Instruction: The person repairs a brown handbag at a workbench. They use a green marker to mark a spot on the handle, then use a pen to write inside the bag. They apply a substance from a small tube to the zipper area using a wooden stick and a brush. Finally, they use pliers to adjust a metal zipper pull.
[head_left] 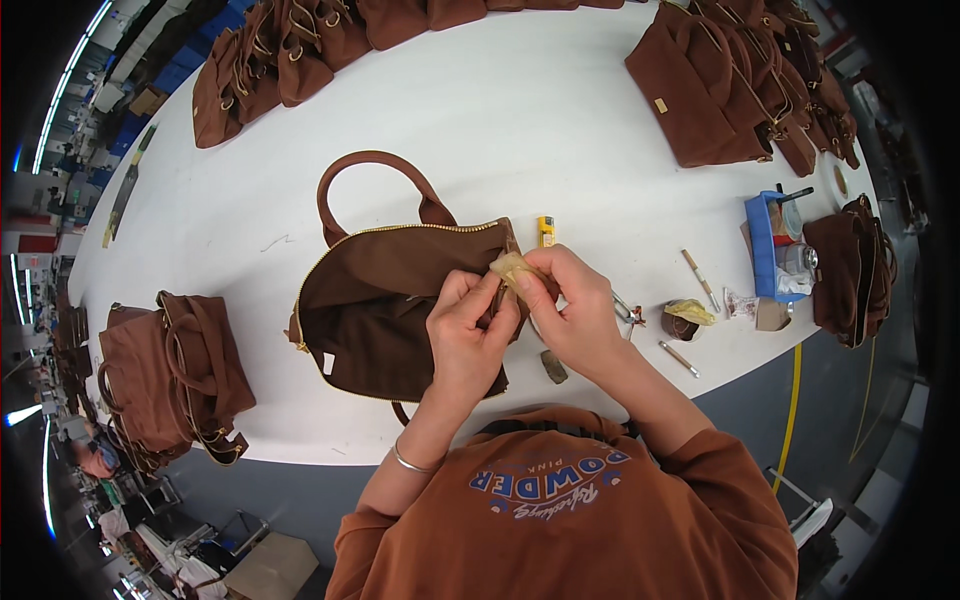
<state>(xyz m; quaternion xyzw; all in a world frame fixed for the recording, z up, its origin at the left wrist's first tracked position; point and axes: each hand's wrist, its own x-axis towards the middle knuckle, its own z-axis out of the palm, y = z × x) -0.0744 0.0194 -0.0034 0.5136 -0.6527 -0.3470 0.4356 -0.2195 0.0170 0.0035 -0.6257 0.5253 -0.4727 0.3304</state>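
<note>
A brown handbag (400, 245) lies on the white table with its gold zipper undone, so the dark brown lining shows. One curved handle (372, 157) stretches away from me; the other is mostly hidden. At the bag's right end, my left hand (465, 330) pinches the edge by the zipper's end. My right hand (580, 305) is closed on a folded yellowish cloth (512, 267), pressed against that same corner. The fingertips of both hands nearly meet, and what lies between them is partly hidden.
Just beyond my right hand lies a small yellow object (546, 231); a dark block (553, 366) is nearer me. Pens (700, 280), a round pot (682, 322) and a blue tray (765, 255) stand rightward. More brown bags (700, 100) are piled along the far side, left and right.
</note>
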